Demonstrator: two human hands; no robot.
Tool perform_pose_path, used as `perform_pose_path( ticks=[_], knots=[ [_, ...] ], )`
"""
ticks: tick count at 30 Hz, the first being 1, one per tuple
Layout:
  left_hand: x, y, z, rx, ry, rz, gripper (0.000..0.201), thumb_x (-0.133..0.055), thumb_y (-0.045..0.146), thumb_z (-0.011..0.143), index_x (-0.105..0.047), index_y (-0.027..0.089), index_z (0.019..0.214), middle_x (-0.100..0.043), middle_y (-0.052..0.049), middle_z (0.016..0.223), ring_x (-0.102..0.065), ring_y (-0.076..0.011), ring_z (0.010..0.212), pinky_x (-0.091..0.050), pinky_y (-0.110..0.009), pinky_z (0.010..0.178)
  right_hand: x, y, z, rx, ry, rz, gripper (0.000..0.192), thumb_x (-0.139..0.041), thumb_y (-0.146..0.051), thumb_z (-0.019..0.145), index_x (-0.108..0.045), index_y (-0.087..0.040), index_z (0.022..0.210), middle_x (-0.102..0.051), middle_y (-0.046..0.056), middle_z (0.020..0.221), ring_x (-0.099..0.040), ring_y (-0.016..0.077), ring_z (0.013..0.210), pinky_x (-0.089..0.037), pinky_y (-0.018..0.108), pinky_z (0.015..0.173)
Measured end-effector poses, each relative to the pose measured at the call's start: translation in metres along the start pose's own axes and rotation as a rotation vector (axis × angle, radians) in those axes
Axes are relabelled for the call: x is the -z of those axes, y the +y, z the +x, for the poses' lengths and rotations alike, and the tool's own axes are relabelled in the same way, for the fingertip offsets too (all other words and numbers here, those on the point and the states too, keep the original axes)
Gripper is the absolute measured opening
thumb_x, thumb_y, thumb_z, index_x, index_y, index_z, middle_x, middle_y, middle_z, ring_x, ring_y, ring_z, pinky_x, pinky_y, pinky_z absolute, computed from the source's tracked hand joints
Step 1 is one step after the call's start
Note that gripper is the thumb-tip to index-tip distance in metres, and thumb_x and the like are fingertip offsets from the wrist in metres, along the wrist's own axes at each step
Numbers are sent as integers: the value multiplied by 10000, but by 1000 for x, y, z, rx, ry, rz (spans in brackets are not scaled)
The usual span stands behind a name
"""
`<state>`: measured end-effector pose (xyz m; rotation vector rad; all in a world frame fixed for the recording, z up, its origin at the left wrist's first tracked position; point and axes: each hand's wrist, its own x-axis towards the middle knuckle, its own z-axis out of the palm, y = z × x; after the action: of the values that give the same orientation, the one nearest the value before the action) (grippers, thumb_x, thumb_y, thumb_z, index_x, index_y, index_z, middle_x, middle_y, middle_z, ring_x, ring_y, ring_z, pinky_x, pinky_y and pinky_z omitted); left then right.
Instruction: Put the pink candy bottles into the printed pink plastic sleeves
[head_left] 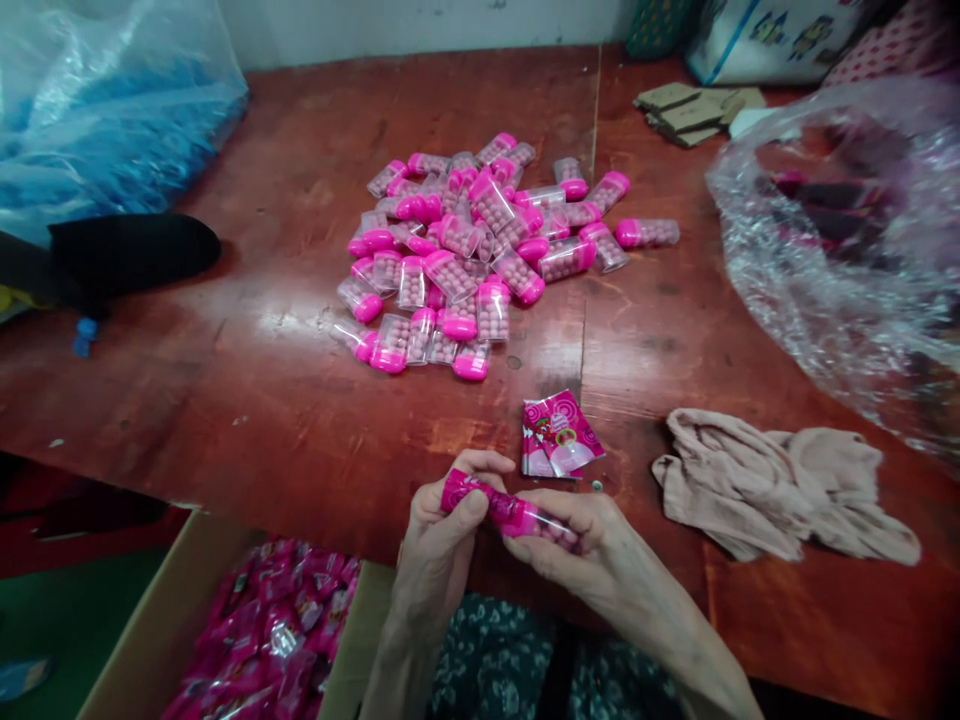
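My left hand [448, 510] pinches a pink printed wrapper sleeve [466, 490] between thumb and fingers. In my right hand [577, 540] is a small clear candy container [551, 528] with a pink cap and pinkish balls inside. Its capped end meets the sleeve; how far it sits inside I cannot tell. Just beyond my hands lie a few flat printed wrappers [564, 435], overlapping one another. Farther back on the red-brown table [300, 400] is a loose pile of similar pink-capped candy containers [450, 275].
A cardboard box [146, 610] of pink wrapped packs [277, 620] stands below the table edge at left. A crumpled beige cloth [772, 485] and a clear plastic bag [772, 270] lie right. At left are a black object [135, 255] and a bag of blue items [112, 130]. Cardboard pieces [694, 112] lie behind.
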<state>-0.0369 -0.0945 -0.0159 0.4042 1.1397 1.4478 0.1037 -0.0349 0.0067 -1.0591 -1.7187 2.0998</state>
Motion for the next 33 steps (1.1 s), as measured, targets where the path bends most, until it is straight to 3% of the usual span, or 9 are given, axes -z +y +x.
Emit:
perform_pose_path(
  ticks=[6, 10, 13, 16, 20, 22, 24, 28, 33],
  knots=[
    [1, 2, 5, -59, -53, 34, 97, -671, 229, 705, -698, 137, 711, -591, -70, 919, -501, -125, 705, -417, -224, 647, -1, -2, -3, 41, 63, -84, 119, -548, -227, 850, -640, -159, 819, -416, -52, 620, -332, 79, 556, -247, 203, 491],
    [-7, 3, 8, -52, 132, 95, 382, -745, 120, 607, -655, 184, 973, -623, -8, 764, -549, -107, 649, -429, -187, 596, -5, 0, -2, 66, 162, -60, 125, -554, -238, 844, -606, -158, 763, -444, -47, 625, -352, 79, 550, -276, 195, 488],
    [-15, 0, 6, -80, 253, -17, 532, -782, 117, 549, -611, 221, 1042, -675, -31, 924, -615, -146, 739, -483, -236, 669, -10, 3, -1, 92, 216, -15, 100, -577, -250, 826, -628, -165, 808, -443, -46, 624, -358, 80, 545, -293, 194, 489],
    [-21, -1, 1, 71, 217, -152, 448, -787, 232, 559, -647, 163, 979, -675, -103, 1019, -639, -209, 814, -505, -294, 716, -14, 4, 1, 69, 234, 92, 156, -595, -285, 814, -642, -183, 923, -428, -57, 605, -344, 73, 507, -295, 190, 462],
    [-23, 3, -2, 241, 140, -207, 335, -739, 267, 621, -684, 116, 915, -700, -109, 830, -649, -220, 736, -512, -300, 671, -16, 0, 1, -16, 238, 171, 200, -666, -258, 758, -614, -197, 942, -531, -51, 688, -472, 83, 578, -390, 179, 537],
    [-23, 5, 0, 228, 169, -199, 285, -724, 245, 639, -696, 124, 896, -698, -94, 804, -644, -200, 702, -510, -281, 642, -15, -3, -1, -49, 219, 200, 251, -696, -223, 729, -589, -201, 956, -591, -34, 804, -542, 101, 688, -434, 182, 624],
    [-24, 5, 3, 209, 189, -186, 262, -720, 255, 644, -705, 125, 871, -694, -86, 779, -634, -185, 669, -506, -265, 607, -14, -4, -4, -62, 190, 224, 184, -656, -243, 772, -578, -195, 931, -590, -38, 752, -545, 93, 645, -438, 176, 594],
    [-28, 5, 6, 173, 175, -155, 261, -744, 281, 607, -718, 129, 817, -672, -59, 663, -599, -158, 569, -492, -257, 556, -15, 0, -8, -40, 201, 164, 151, -540, -324, 860, -576, -188, 913, -477, -63, 567, -429, 72, 473, -354, 176, 452],
    [-31, 9, 3, 114, 155, -82, 228, -777, 263, 541, -726, 136, 723, -649, -45, 642, -517, -96, 468, -411, -188, 427, -22, 4, -12, -38, 201, 178, 193, -562, -350, 845, -602, -182, 930, -475, -39, 610, -392, 82, 503, -313, 197, 448]
  ],
)
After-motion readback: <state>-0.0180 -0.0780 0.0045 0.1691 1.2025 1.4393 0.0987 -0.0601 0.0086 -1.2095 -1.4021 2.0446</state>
